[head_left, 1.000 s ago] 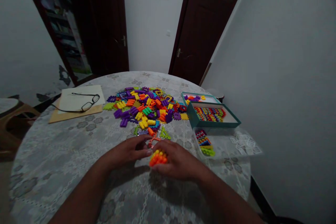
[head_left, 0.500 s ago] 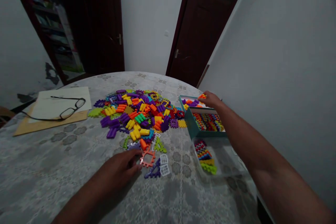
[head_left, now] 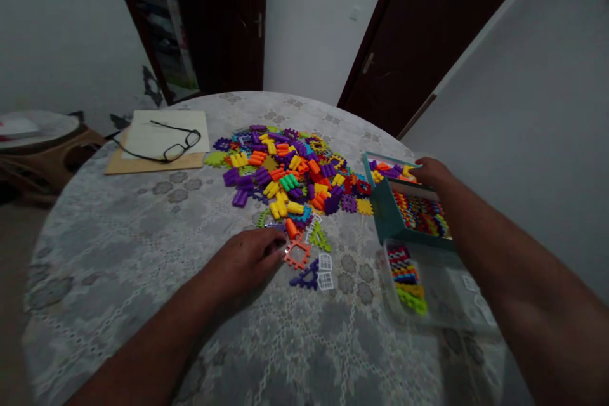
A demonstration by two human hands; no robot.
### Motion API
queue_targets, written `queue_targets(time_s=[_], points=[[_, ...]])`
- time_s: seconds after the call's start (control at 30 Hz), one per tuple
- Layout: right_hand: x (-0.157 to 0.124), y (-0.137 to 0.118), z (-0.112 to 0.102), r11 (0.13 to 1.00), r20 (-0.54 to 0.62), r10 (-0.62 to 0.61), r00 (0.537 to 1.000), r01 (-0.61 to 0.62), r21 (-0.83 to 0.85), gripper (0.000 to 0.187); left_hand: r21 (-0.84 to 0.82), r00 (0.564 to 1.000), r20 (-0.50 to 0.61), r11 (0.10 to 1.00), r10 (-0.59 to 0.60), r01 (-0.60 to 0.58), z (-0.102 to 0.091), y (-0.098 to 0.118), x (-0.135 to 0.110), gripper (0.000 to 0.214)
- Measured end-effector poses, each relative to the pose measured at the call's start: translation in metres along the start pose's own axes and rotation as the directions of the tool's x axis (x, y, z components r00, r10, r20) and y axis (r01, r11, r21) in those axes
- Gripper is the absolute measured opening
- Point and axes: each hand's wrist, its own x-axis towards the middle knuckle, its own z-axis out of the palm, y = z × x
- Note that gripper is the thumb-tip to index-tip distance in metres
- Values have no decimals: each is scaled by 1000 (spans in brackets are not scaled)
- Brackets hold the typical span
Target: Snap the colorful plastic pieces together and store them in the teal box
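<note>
My left hand [head_left: 254, 254] rests on the table with bent fingers, thumb and fingertips at the left edge of an orange square frame piece [head_left: 297, 255]. Around it lie an orange ribbed piece [head_left: 292, 229], a green triangular piece [head_left: 319, 238], a dark purple triangular piece [head_left: 307, 276] and white window-shaped pieces [head_left: 325, 271]. My right hand [head_left: 432, 172] reaches into the shallow teal-edged box part [head_left: 368, 168], which holds purple, orange and yellow pieces [head_left: 392, 170]. Its fingers are closed and point down. Their tips are partly hidden, so what they hold is unclear.
A pile of colourful plastic building pieces [head_left: 290, 168] covers the table's middle. At right stand a teal box [head_left: 387, 219] with rows of pieces and a clear plastic tray [head_left: 447, 295]. Glasses [head_left: 174, 151] lie on paper and a board [head_left: 152, 165] at left.
The view has swung down and left. My right hand, which held an orange piece above the shallow box part, is now lower in it. My left hand stays at the orange frame piece.
</note>
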Motion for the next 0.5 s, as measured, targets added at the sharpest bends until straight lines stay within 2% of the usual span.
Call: queue_targets(time_s=[0.1, 0.2, 0.27, 0.33, 0.37, 0.4, 0.43, 0.5], points=[[-19, -16, -16, 999, -22, -52, 998, 52, 7, 48, 47, 991, -134, 999, -16, 22, 1, -1, 2, 28], [-67, -50, -36, 971, -64, -227, 972, 231, 63, 44, 80, 957, -290, 996, -14, 39, 3, -4, 5, 26], [-113, -80, -44, 903, -42, -407, 912, 409, 131, 38, 92, 939, -343, 995, -1, 35, 4, -8, 7, 25], [-163, -109, -44, 790, 40, -599, 800, 582, 192, 29, 97, 937, -349, 995, 16, 19, 5, -11, 8, 24], [-187, -122, -41, 729, 73, -675, 734, 649, 217, 26, 99, 938, -345, 995, 27, 7, 6, -11, 9, 25], [-208, -134, -36, 686, 94, -720, 687, 687, 239, 25, 100, 939, -340, 995, 42, -9, 7, -12, 10, 26], [-225, -144, -29, 665, 110, -740, 663, 700, 260, 28, 103, 941, -332, 994, 61, -28, 8, -12, 10, 27], [-251, -158, -11, 700, 129, -706, 697, 660, 273, 33, 112, 945, -314, 992, 96, -64, 11, -12, 11, 31]])
